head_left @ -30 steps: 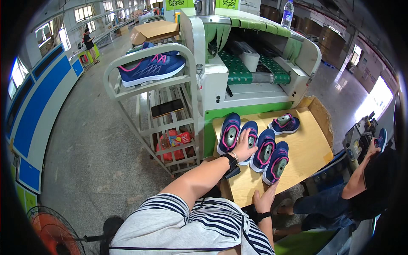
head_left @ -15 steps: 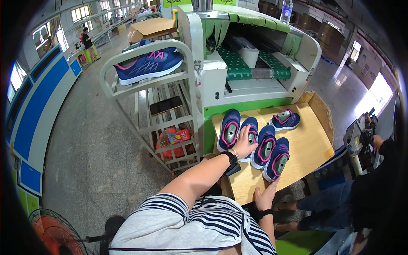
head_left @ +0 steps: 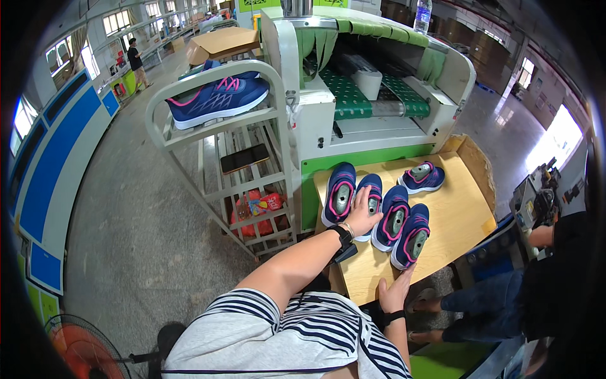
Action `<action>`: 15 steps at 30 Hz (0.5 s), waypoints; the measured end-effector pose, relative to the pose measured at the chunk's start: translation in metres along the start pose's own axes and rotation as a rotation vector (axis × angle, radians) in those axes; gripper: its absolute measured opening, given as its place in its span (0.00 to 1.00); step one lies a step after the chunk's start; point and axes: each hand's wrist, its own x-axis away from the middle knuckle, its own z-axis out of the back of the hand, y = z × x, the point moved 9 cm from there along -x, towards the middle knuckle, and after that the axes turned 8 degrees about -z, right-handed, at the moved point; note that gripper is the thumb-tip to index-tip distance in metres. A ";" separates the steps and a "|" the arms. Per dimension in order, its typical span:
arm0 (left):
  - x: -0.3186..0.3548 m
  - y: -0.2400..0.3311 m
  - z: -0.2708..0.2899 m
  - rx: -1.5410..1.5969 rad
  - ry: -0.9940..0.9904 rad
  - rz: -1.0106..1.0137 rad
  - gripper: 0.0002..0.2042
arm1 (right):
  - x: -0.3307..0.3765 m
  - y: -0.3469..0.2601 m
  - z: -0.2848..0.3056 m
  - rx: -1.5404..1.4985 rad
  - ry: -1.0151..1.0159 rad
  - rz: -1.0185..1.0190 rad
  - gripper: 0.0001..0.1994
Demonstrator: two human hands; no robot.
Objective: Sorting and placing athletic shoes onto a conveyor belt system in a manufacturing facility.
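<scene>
Navy fabric shoes (head_left: 394, 218) with pink trim, white soles and oval grey-green inserts (head_left: 416, 245) stand on wood-grain board (head_left: 457, 205). Left hand (head_left: 363, 218) drapes over one, grip unclear; right hand (head_left: 396, 294), fingers extended, meets another's heel.

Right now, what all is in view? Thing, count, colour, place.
machine: 1, white and green, centre
bottle: 1, clear, machine top
rack: 1, pale grey, left of machine
rack shoes: at least 2, navy, rack top
phone: 1, black, mid-rack
packaging: count unclear, red, low in rack
cardboard box: 1, brown, beyond rack
long panel: 1, blue-white, left
fan: 1, orange, lower left
table: 1, light wood, before machine
table shoes: 5, navy and pink, four in a row, one apart
lasts: 5, grey, inside table shoes
co-worker: 1, dark top, right edge
distant person: 1, dark top, upper left
left hand: 1, dark wristband, on row's second shoe from left
right hand: 1, black wristband, by row's rightmost shoe
</scene>
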 end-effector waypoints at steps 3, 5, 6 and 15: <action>0.003 -0.007 0.004 -0.009 0.033 -0.017 0.49 | -0.001 -0.004 -0.001 0.004 -0.024 0.008 0.52; 0.000 0.000 -0.003 0.000 0.016 -0.016 0.48 | 0.001 -0.001 0.004 0.015 -0.010 -0.009 0.52; -0.001 0.002 -0.007 0.004 0.006 -0.007 0.48 | 0.003 0.003 0.005 0.022 -0.003 -0.019 0.52; -0.006 0.000 0.002 -0.036 0.053 -0.053 0.48 | -0.003 -0.001 0.002 -0.013 -0.018 -0.011 0.51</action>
